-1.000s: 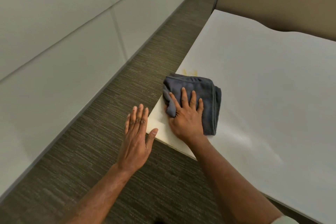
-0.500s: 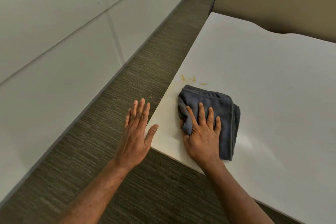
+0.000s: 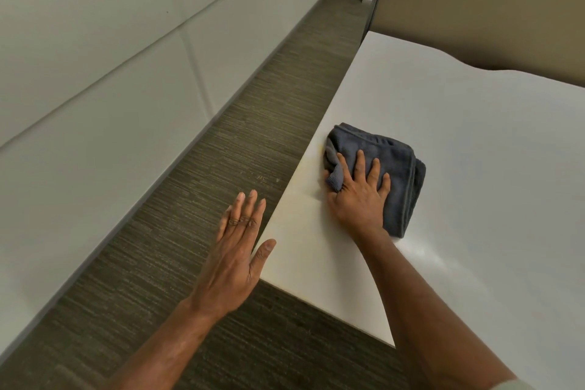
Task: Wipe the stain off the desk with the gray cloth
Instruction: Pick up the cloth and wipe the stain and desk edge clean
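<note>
- Two hands were in shot, and only the right hand was working: it lay flat, fingers spread, palm pressed down on the gray cloth
- The cloth sat folded on the white desk, close to the desk's left edge, with its bunched corner at about ten o'clock from the knuckles
- A faint yellowish stain showed just beside that corner, at nine o'clock from the cloth, smeared thin along the edge; whether more of it lay under the cloth could not be told
- The left hand was open, fingers together and straight, holding nothing; it hovered over the carpet at seven o'clock from the cloth, thumb tip just at the desk's near corner
- By my reading, the wiping step was under way, with the smear not yet gone
- The next stroke called for pushing the cloth toward nine o'clock over that pale trace with firm downward pressure, stopping short of the edge so the cloth did not slide off the desk
</note>
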Demonstrator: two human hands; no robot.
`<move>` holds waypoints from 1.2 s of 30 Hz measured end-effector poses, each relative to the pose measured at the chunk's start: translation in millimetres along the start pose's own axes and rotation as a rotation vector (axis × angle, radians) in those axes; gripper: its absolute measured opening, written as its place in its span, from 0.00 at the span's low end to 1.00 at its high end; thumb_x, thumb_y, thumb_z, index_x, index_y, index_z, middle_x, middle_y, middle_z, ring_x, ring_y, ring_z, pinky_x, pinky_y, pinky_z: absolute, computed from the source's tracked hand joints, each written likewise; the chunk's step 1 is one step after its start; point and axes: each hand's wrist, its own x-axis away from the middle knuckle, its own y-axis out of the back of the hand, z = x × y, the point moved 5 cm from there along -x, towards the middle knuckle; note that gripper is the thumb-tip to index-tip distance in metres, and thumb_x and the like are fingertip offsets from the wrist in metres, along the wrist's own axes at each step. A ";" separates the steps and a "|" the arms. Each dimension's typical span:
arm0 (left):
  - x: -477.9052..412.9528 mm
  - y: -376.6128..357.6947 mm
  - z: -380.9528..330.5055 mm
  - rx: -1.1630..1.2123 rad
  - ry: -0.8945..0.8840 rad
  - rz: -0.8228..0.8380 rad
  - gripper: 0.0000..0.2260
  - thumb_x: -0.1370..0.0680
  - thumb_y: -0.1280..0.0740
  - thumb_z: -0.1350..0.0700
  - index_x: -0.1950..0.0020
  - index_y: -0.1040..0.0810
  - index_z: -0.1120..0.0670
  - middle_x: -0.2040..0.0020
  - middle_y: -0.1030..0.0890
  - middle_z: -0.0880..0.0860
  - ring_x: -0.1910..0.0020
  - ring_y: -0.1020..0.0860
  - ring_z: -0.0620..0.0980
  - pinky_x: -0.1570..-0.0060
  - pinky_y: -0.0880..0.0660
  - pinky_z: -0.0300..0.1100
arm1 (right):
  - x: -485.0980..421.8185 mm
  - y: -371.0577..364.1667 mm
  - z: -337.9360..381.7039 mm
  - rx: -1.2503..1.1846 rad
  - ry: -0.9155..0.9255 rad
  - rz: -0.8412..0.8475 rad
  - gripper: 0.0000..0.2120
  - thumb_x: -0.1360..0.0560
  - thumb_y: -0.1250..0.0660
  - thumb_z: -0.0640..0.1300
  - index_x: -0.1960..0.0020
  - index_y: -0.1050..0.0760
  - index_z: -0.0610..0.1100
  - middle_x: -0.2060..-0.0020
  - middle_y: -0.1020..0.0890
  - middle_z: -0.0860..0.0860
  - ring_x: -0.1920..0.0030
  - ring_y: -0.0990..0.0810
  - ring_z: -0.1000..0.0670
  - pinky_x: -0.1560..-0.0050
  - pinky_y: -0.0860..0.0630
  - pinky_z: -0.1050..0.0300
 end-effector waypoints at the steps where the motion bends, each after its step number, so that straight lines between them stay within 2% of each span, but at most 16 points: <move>1: 0.0 -0.3 -0.1 -0.004 0.002 0.005 0.31 0.14 0.54 0.39 0.14 0.53 0.52 0.14 0.56 0.49 0.15 0.58 0.49 0.18 0.62 0.46 | -3.5 -0.7 2.4 0.002 0.008 0.003 0.32 0.17 0.51 0.60 0.18 0.60 0.57 0.18 0.59 0.47 0.19 0.65 0.39 0.23 0.68 0.35; 6: -2.3 0.2 -2.2 -0.048 -0.036 0.028 0.30 0.13 0.55 0.40 0.15 0.51 0.55 0.14 0.54 0.53 0.15 0.57 0.52 0.17 0.58 0.51 | -15.7 -5.2 14.9 0.030 0.072 0.011 0.32 0.18 0.50 0.60 0.18 0.61 0.57 0.18 0.59 0.47 0.19 0.65 0.39 0.23 0.67 0.33; 10: -4.4 1.1 -2.4 -0.077 -0.080 0.051 0.30 0.13 0.55 0.41 0.15 0.49 0.57 0.14 0.53 0.55 0.15 0.56 0.53 0.18 0.55 0.54 | -18.4 -7.6 33.1 0.021 0.148 0.021 0.30 0.17 0.54 0.62 0.19 0.60 0.58 0.18 0.59 0.48 0.20 0.66 0.40 0.23 0.67 0.34; 19: -1.8 3.3 -2.2 -0.095 -0.036 -0.012 0.32 0.13 0.54 0.39 0.15 0.54 0.55 0.14 0.55 0.55 0.15 0.57 0.54 0.17 0.61 0.49 | 7.7 -13.0 75.2 0.003 0.332 0.081 0.30 0.17 0.54 0.63 0.19 0.59 0.59 0.18 0.60 0.48 0.20 0.67 0.41 0.23 0.68 0.35; 26: 5.2 12.3 -5.0 -0.090 0.011 -0.089 0.33 0.14 0.52 0.39 0.15 0.51 0.57 0.14 0.53 0.55 0.15 0.57 0.54 0.17 0.61 0.49 | 51.0 -21.0 92.2 0.033 0.447 0.107 0.32 0.19 0.50 0.60 0.18 0.54 0.55 0.17 0.54 0.47 0.19 0.63 0.41 0.22 0.65 0.35; 32: 18.7 18.6 -2.8 -0.028 0.082 -0.185 0.32 0.13 0.53 0.38 0.15 0.50 0.55 0.13 0.53 0.50 0.15 0.55 0.53 0.17 0.59 0.49 | 94.6 -25.1 96.9 0.004 0.544 0.127 0.34 0.22 0.61 0.64 0.18 0.54 0.56 0.17 0.53 0.49 0.19 0.63 0.43 0.22 0.66 0.36; 36: 28.5 22.0 -4.4 0.006 0.134 -0.234 0.31 0.14 0.52 0.38 0.15 0.49 0.54 0.14 0.52 0.51 0.15 0.56 0.52 0.17 0.59 0.49 | 119.9 -28.1 92.6 -0.005 0.595 0.136 0.32 0.20 0.56 0.62 0.18 0.56 0.57 0.17 0.55 0.50 0.19 0.64 0.43 0.22 0.67 0.38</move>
